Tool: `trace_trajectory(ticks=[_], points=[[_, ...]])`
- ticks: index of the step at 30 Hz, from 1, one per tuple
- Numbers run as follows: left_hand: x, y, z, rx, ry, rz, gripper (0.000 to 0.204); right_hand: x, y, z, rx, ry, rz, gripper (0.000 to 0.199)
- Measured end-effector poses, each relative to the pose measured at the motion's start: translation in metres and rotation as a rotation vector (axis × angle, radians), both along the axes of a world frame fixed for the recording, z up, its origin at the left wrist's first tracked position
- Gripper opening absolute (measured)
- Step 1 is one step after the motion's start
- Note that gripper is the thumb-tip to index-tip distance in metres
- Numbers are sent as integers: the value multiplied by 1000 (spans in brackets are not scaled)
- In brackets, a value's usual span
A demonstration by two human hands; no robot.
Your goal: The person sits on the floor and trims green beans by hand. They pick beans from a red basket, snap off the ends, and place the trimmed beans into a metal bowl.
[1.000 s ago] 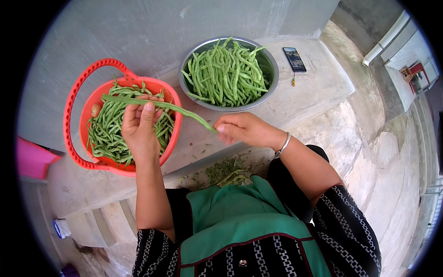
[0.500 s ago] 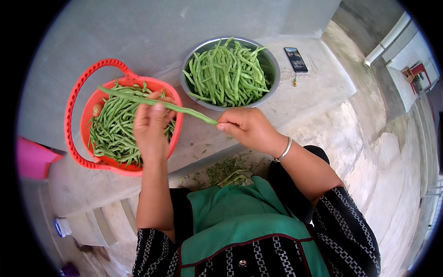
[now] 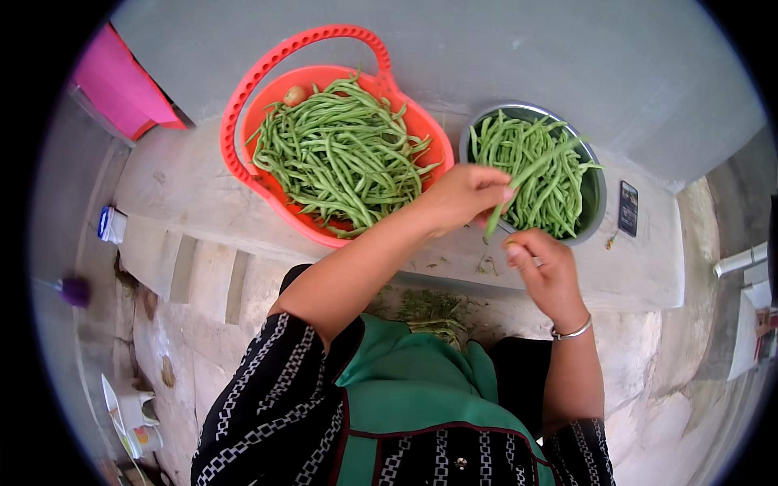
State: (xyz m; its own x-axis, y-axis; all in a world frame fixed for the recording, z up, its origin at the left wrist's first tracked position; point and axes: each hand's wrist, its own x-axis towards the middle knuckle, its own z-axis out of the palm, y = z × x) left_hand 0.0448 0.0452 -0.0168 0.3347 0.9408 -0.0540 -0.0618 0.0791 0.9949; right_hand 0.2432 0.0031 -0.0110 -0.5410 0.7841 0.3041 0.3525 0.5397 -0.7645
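Observation:
My left hand [image 3: 468,197] grips a long green bean [image 3: 532,168], which slants up over the metal bowl [image 3: 598,212] and is slightly blurred. Just below it, my right hand [image 3: 545,271] is closed in a pinch near the bean's lower end, apart from it. What its fingertips hold is too small to make out. The metal bowl is heaped with green beans [image 3: 527,198]. To its left, a red plastic basket [image 3: 442,154] with a raised handle holds more green beans [image 3: 336,154] and a round brownish thing [image 3: 295,95].
The basket and bowl stand on a concrete ledge [image 3: 640,271] against a grey wall. A phone [image 3: 628,208] with a small charm lies right of the bowl. Plant scraps [image 3: 438,312] lie below the ledge. Something pink [image 3: 121,85] is at the far left.
The view has swung left, so basket and bowl appear further right. My left hand has moved from over the basket to the bowl with the bean. My right hand has let go of the bean's end.

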Motion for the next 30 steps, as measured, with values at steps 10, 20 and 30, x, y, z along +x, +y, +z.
trace_trajectory(ticks=[10, 20, 30], points=[[-12, 45, -28, 356, 611, 115, 28, -19, 25, -17, 139, -107, -57, 6], [-141, -28, -6, 112, 145, 456, 24, -128, 4, -1, 155, -239, 468, 17], [-225, -10, -25, 253, 287, 800, 24, -267, 84, 71, -358, -783, 976, 26]])
